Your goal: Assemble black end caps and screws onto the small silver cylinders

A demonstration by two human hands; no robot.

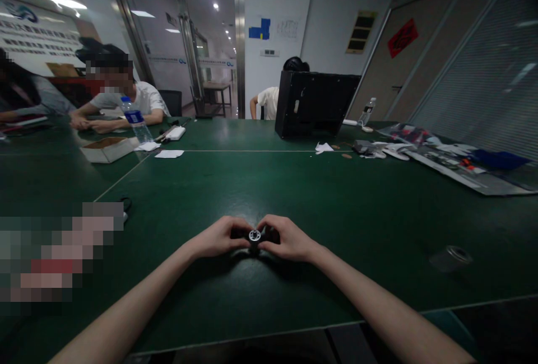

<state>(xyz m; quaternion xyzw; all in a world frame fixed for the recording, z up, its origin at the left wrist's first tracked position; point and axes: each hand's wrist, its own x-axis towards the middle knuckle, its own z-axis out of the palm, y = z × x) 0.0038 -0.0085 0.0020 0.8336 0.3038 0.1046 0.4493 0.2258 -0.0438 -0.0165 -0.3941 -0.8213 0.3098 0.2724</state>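
Observation:
Near the front middle of the green table (252, 185), a small dark cylinder with a silver ring-shaped top (254, 236) stands upright between my hands. Its top has a dark centre and several dark openings; I cannot tell its exact kind. My left hand (222, 236) grips it from the left, with thumb and fingers closed around its side. From the right, my right hand (286, 238) closes on the same cylinder, thumb in front and fingers behind. The fingers hide much of its body.
A grey metal cylinder (451, 259) lies on the right. Farther back are a black box (315, 103), an open carton (107, 150), a water bottle (134, 120) and a cluttered board (458, 168). Other people sit across the table and at left.

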